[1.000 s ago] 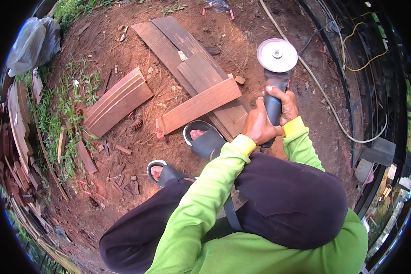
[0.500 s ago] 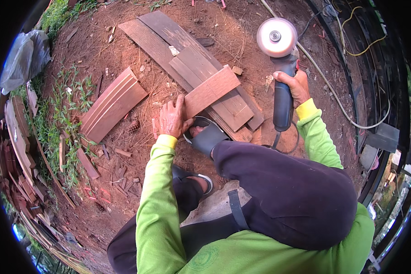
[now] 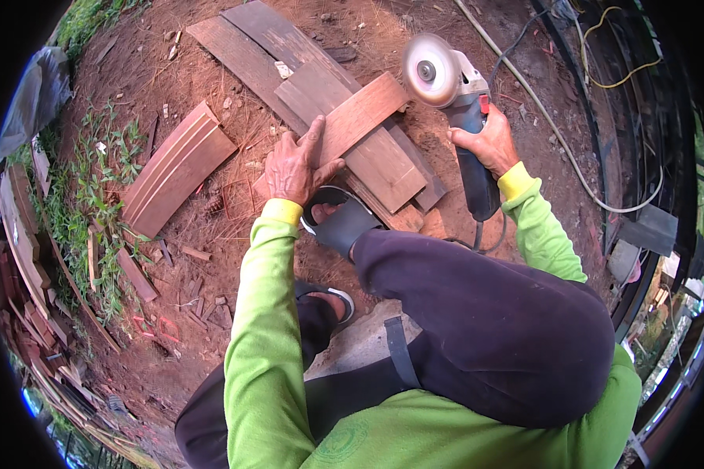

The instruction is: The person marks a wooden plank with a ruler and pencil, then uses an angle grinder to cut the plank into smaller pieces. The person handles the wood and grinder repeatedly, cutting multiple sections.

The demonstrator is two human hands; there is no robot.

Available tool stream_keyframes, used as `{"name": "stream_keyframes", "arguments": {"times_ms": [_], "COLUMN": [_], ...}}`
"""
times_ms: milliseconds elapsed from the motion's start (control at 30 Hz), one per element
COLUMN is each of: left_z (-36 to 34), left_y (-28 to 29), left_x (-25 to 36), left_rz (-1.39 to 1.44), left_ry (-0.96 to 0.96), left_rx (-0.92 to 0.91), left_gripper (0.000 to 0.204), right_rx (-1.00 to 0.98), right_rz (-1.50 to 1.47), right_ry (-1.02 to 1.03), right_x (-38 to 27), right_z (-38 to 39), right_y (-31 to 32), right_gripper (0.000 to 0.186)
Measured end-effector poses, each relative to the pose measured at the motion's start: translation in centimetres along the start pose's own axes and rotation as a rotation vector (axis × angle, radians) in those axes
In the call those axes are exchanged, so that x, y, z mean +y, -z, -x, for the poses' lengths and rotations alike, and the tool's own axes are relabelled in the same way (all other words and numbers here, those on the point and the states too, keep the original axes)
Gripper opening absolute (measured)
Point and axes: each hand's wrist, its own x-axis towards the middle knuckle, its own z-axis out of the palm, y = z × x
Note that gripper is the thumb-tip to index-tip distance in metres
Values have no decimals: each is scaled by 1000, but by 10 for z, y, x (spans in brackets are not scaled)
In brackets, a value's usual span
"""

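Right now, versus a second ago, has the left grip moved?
Yes: the left grip moved left past the stacked boards, from the angle grinder to the crosswise plank.

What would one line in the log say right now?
left hand: on plank | right hand: gripping angle grinder | plank: across stacked boards | disc: near plank's right end

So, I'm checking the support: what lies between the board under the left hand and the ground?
In the head view, brown planks lie stacked on the dirt, crossing beneath the board.
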Motion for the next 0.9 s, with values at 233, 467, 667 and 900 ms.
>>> {"name": "stream_keyframes", "arguments": {"times_ms": [233,467,667,900], "left_z": [-16,-22,-26,-27], "left_y": [2,2,7,7], "left_x": [14,19,21,21], "left_rz": [-11,-9,21,40], "left_ry": [95,98,135,154], "left_rx": [-100,-125,-189,-206], "left_gripper": [80,79,82,83], "right_rx": [-13,-77,-100,-152], "right_rz": [332,367,322,371], "right_ry": [94,23,39,22], "right_x": [-7,-8,-5,-7], "right_z": [1,5,8,8], "right_y": [0,0,-3,-3], "right_gripper": [68,64,66,68]}}
